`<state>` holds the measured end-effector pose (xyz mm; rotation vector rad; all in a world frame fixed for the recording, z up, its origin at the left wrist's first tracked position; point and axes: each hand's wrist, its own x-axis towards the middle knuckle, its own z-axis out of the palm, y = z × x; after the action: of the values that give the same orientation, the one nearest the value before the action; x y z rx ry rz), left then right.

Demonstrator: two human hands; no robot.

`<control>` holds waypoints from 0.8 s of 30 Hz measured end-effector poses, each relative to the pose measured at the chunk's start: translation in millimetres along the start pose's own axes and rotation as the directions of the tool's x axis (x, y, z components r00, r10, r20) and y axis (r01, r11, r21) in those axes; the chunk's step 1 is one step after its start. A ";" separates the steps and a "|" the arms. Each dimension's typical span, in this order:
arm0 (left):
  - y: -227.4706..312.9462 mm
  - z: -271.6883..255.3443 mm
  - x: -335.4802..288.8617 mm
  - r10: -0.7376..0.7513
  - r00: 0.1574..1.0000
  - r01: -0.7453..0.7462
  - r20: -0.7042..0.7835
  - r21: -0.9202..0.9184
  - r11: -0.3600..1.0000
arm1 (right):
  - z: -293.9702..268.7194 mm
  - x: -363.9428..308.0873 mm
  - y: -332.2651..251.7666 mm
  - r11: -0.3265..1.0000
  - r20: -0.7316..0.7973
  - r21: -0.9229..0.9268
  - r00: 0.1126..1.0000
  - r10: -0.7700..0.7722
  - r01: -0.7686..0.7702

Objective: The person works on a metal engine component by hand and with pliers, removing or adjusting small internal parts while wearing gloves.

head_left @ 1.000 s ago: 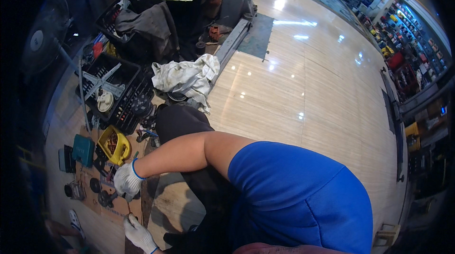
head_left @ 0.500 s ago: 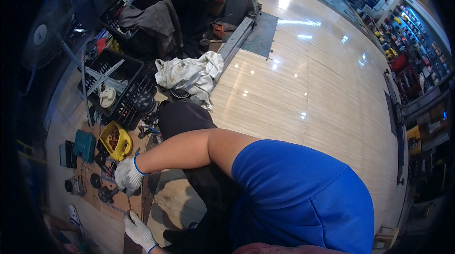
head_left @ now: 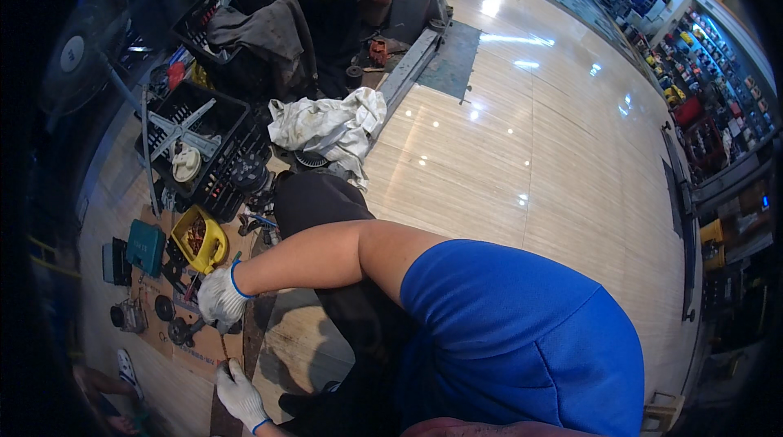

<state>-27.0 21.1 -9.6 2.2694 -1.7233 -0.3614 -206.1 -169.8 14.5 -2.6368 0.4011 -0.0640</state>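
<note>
Both my hands wear white knitted gloves with blue cuffs, low over a brown cardboard sheet [head_left: 200, 358]. My right hand [head_left: 220, 297] is closed at the end of a thin brownish rod [head_left: 225, 346]. Below it, my left hand [head_left: 239, 396] pinches the rod's lower end. What the rod belongs to is too small to make out. A dark part shows partly behind my right fingers. Close by lie a dark wheel-like part [head_left: 179, 331] and a black ring [head_left: 164, 306]. A yellow cut-open jug [head_left: 218, 253] with small copper-coloured pieces stands just beyond my right hand.
A teal case [head_left: 145, 248] and a grey metal housing [head_left: 128, 316] lie farther left. Black crates [head_left: 232, 131] hold metal parts; a white rag [head_left: 330, 127] lies beside them. A fan [head_left: 77, 54] stands left. Another person's white clog [head_left: 126, 368] is at lower left.
My left hand has shifted very slightly, its fingers still at the rod. My right hand has stayed in nearly the same place.
</note>
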 end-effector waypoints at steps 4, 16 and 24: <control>-6.4 4.6 0.7 0.028 1.000 -0.027 -0.008 0.012 1.000 | 4.1 1.2 2.9 0.999 -0.030 -0.035 0.999 -0.011 0.010; -0.4 3.6 -2.8 0.036 0.999 -0.036 -0.016 0.014 0.999 | -3.1 -2.6 -3.1 0.999 0.040 -0.039 0.999 0.016 -0.014; 11.0 -1.4 -5.0 0.016 1.000 -0.016 -0.002 0.033 0.999 | -3.1 -2.4 -4.7 0.998 0.062 -0.051 0.998 0.031 -0.028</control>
<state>-37.6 23.1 -4.1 2.2765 -1.7583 -0.3289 -207.5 -166.5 19.5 -2.6738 0.4257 0.0396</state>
